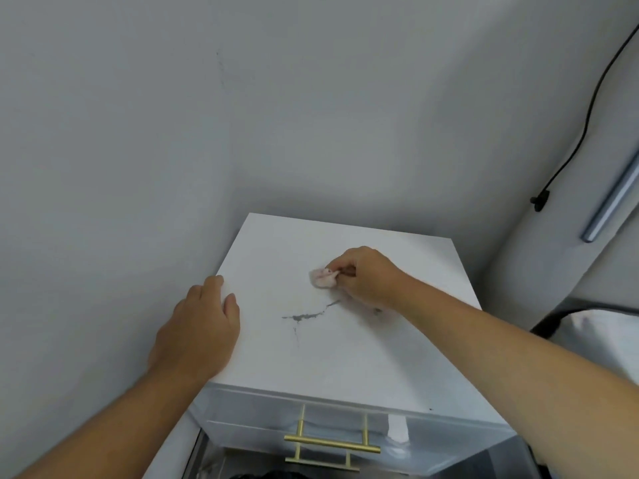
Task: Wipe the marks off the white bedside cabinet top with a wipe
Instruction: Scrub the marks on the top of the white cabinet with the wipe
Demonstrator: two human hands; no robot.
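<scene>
- Head view: white bedside cabinet top [345,347], square, set into a corner of grey walls; its far edge and left edge lie close to the walls.
- Marks [304,317]: a grey smear with thin branching lines, near the middle of the top, running up and right toward the right hand; one faint line drops toward the front edge. A small dark speck sits near the front right corner.
- Wipe [323,278]: small crumpled wad, whitish-pink, resting on the top toward the far right part, just beyond the upper end of the marks.
- Right hand [366,276]: fingers curled and pinched closed on the wipe, knuckles up, forearm crossing the right edge of the top.
- Left hand [200,326]: fingers loosely extended, holding nothing, laid flat over the left edge of the top, with fingertips near the far left part.
- Drawer front [345,430]: white, below the front edge, with a brass bar handle [332,443].
- Black cable [587,108]: hanging down the right wall, ending at a small black clip.
- Grey metal bar [612,198]: slanting at the far right.
</scene>
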